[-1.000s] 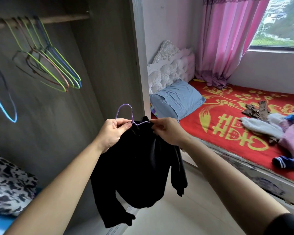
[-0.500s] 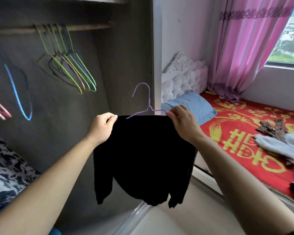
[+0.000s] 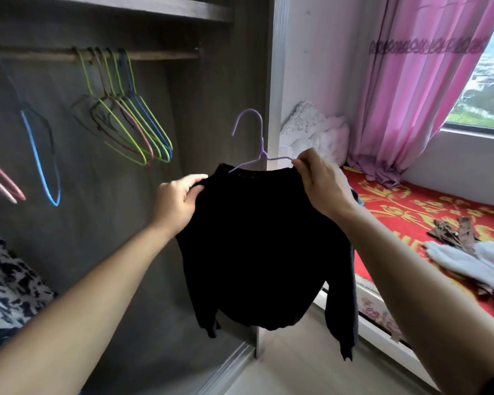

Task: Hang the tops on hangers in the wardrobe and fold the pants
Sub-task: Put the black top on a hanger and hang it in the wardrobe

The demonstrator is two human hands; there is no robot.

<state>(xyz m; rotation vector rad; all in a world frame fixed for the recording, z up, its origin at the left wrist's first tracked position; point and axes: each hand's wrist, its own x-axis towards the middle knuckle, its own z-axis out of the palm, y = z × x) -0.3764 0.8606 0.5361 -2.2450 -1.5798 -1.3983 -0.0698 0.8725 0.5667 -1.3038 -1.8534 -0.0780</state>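
1. While the black top [image 3: 263, 246] drapes from a lilac wire hanger [image 3: 280, 158], it is held up in the air in front of the open wardrobe [image 3: 97, 252], below and to the right of the rail [image 3: 160, 55]. Its sleeves hang down at both sides.
2. The left hand [image 3: 177, 203] grips one shoulder of the top, with the fingers curled round the cloth.
3. The right hand [image 3: 322, 186] pinches the far end of the hanger's arm together with the top's other shoulder. The hook stands upright above the collar, apart from the rail.
4. Inside the wardrobe, the rail carries a tight bunch of wire hangers [image 3: 131, 129] in green, blue and brownish pink. A single blue hanger [image 3: 40, 161] hangs farther left, and pink hangers [image 3: 0, 181] show at the left edge.
5. A shelf [image 3: 126, 7] runs above the rail. Low in the wardrobe at the left lies a black-and-white patterned cloth [image 3: 6, 280].
6. Just right of the wardrobe, a bed [image 3: 411, 212] with a red and gold cover holds a loose pile of clothes [image 3: 468, 258], white and brown pieces among them. A white headboard [image 3: 311, 132] stands at its near end, and a pink curtain [image 3: 411, 95] hangs beside the window [image 3: 485, 95].
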